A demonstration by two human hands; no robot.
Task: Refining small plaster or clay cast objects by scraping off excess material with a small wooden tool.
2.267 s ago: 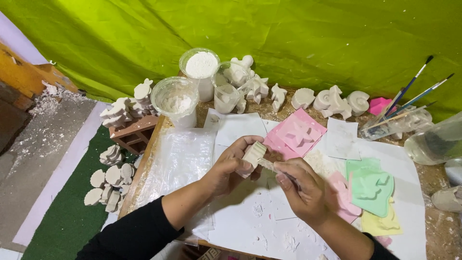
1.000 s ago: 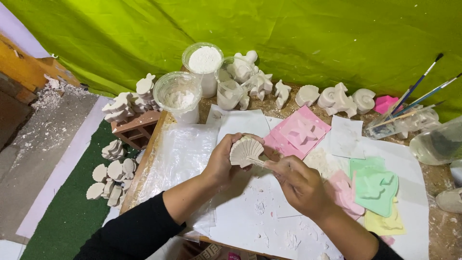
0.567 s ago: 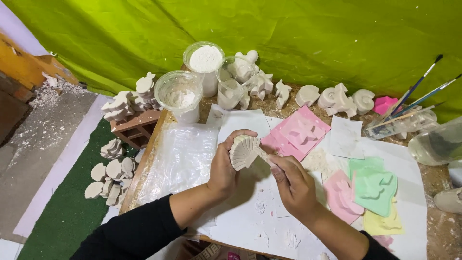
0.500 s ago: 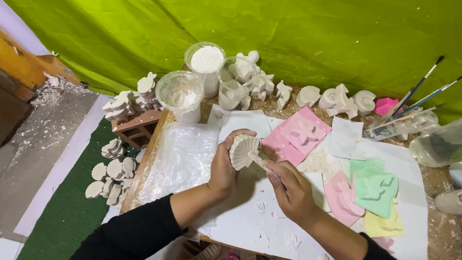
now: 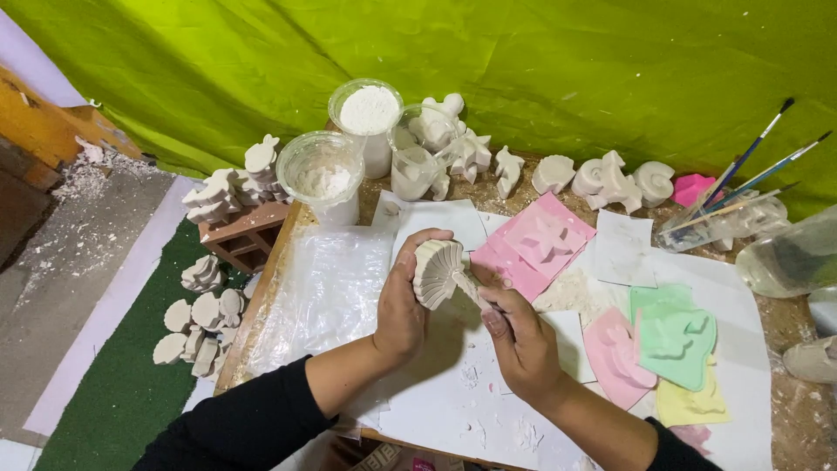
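A pale shell-shaped plaster cast (image 5: 438, 272) is held above the middle of the tabletop (image 5: 785, 410), over the white paper sheets (image 5: 453, 392). It is clasped from the left by the left hand (image 5: 403, 305), whose fingers are curled round its ribbed edge. The right hand (image 5: 521, 336) is closed against the cast's lower right side, thumb and forefinger pinched there; whether a small tool is held in it cannot be told.

The cast looks brittle, so a thin rib could be chipped or snapped if too much pressure is put on it (judged from its fine edges). If the grip is loosened, the piece could be dropped onto the tabletop and broken. Crumbs and dust could also be scattered over the soft moulds lying close by.

Counted from the left:
- about eight flat casts on the green mat (image 5: 96, 392) on the floor, though they overlap
- a further heap of casts on the small wooden stand (image 5: 244, 240), too jumbled to count
- two clear cups of white powder (image 5: 324, 179), with a third cup behind them holding casts
- roughly seven loose casts lined up along the green backdrop (image 5: 567, 52)
- a few pink moulds (image 5: 536, 244), one green mould (image 5: 676, 336) and one yellow piece beneath it
- three paintbrushes (image 5: 741, 170) lying by a clear container at the far right
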